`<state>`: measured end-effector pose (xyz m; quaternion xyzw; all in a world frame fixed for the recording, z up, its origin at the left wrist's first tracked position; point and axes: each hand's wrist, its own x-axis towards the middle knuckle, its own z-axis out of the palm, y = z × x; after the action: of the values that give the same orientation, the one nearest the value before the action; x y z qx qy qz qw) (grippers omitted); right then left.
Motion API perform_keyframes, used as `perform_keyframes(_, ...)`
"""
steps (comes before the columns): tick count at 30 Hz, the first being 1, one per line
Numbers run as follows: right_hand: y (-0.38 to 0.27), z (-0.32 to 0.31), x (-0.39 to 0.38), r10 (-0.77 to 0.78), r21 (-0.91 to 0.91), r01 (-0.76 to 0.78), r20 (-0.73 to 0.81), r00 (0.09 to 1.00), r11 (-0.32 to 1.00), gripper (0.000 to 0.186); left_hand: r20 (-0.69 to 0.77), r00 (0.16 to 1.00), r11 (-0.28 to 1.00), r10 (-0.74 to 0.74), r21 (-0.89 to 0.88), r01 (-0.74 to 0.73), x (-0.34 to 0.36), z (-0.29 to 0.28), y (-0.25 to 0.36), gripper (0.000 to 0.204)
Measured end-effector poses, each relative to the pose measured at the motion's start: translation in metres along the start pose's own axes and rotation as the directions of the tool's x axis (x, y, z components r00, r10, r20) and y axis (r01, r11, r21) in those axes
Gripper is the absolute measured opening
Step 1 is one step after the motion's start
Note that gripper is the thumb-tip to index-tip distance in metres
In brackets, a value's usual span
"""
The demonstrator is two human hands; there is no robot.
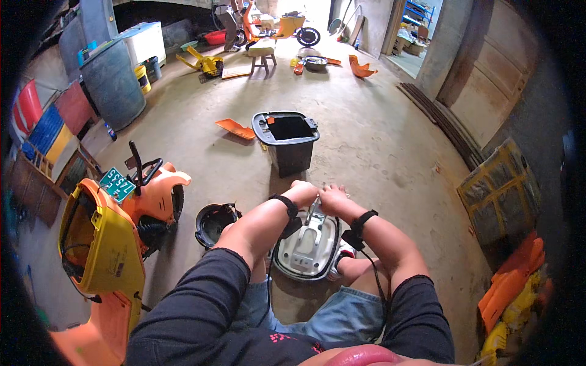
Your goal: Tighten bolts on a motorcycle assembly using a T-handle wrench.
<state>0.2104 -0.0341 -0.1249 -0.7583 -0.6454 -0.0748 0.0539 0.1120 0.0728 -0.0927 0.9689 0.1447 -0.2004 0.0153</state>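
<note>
In front of me, a white oval lid-like part (pixel 305 244) with a dark rim lies between my legs, with a silver metal bracket (pixel 315 212) running up from it. My left hand (pixel 303 194) is closed at the bracket's upper end; what its fingers hold is hidden. My right hand (pixel 334 199) has its fingers bent around the same upper end. A dark helmet-like shell (pixel 207 227) rests to the left. Just beyond my hands stands a black open bin-like box (pixel 292 155), with an orange panel (pixel 234 128) on the floor beside it.
An orange-and-yellow scooter body (pixel 97 244) stands close at left. Wrapped board (pixel 497 195) and orange panels (pixel 506 287) are at right, along with long rods (pixel 433 119). A barrel (pixel 110 85), stool (pixel 262 52) and scattered parts (pixel 362 68) are farther back. Another person (pixel 231 27) stands by a scooter.
</note>
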Motion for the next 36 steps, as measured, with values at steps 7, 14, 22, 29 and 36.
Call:
perform_keyframes(7, 0.014, -0.018, 0.009, 0.237, -0.07, -0.227, 0.347, 0.908, 0.971, 0.042, -0.053, 0.945, 0.938, -0.323, -0.152, 0.312, 0.002, -0.017, 0.013, 0.033)
perform_keyframes(14, 0.014, -0.018, 0.016, 0.476, 0.225, -0.62, 0.465, 0.746, 0.752, 0.038, 0.197, 0.979, 0.953, 0.06, -0.303, 0.003, 0.006, -0.006, 0.029, 0.051)
perform_keyframes(22, 0.012, -0.024, 0.007, 0.065, -0.11, -0.05, 0.138, 0.988, 0.993, 0.043, 0.13, 0.989, 0.992, -0.067, -0.098, 0.08, 0.0, -0.003, 0.024, 0.032)
perform_keyframes(29, 0.016, -0.024, 0.0, 0.21, -0.098, -0.186, 0.393, 0.895, 0.978, 0.044, -0.169, 0.963, 0.96, -0.21, -0.224, 0.17, -0.011, -0.022, 0.019, 0.045)
perform_keyframes(36, 0.028, 0.003, 0.013, 0.418, 0.174, -0.566, 0.509, 0.752, 0.806, 0.048, -0.018, 1.0, 0.972, -0.011, -0.234, 0.007, -0.02, -0.019, 0.033, 0.051)
